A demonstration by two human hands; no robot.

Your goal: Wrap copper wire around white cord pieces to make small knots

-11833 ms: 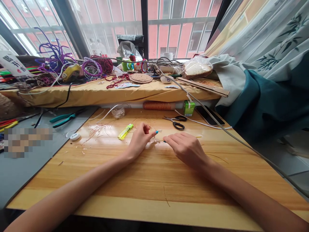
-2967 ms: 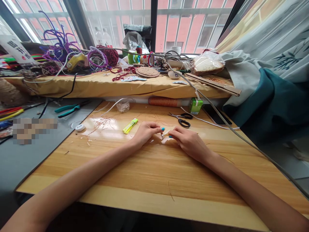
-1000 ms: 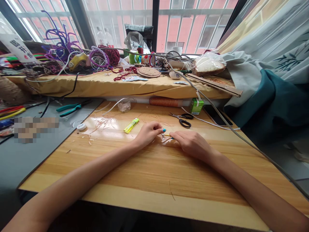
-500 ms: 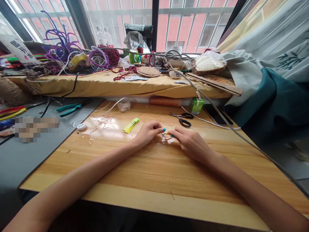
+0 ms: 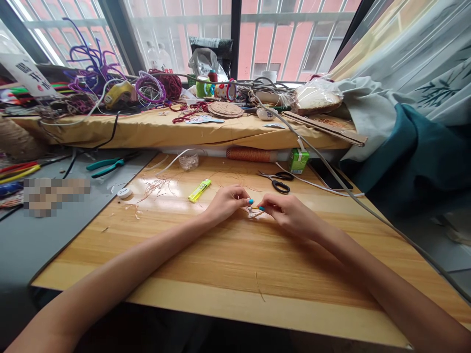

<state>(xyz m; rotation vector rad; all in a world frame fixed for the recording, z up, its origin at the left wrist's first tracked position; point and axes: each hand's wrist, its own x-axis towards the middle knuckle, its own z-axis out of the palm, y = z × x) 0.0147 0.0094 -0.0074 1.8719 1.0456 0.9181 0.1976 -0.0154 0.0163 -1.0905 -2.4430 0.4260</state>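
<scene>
Just above the wooden table, my left hand (image 5: 232, 201) pinches a small whitish piece (image 5: 251, 212) between thumb and index finger; its exact kind is too small to make out. Close on the right, the thumb and fingers of my right hand (image 5: 289, 214) are closed on a thin yellowish thread (image 5: 256, 208) that runs toward the piece. Both thumbnails are blue. A yellow-green lighter (image 5: 199, 190) lies to the left of my left hand. Beyond my right hand rest black-handled scissors (image 5: 280, 186).
Orange thread scraps (image 5: 156, 186) and a white round lid (image 5: 124, 193) lie on the left. Behind them stand a clear cup (image 5: 189, 161), an orange thread spool (image 5: 247, 154) and a green carton (image 5: 298, 161). Teal pliers (image 5: 106, 165) and a grey cable (image 5: 331, 171) flank the work area.
My right hand has shifted and turned slightly, its fingers more curled. The whitish piece and thread have changed angle between the hands. My left hand has barely moved.
</scene>
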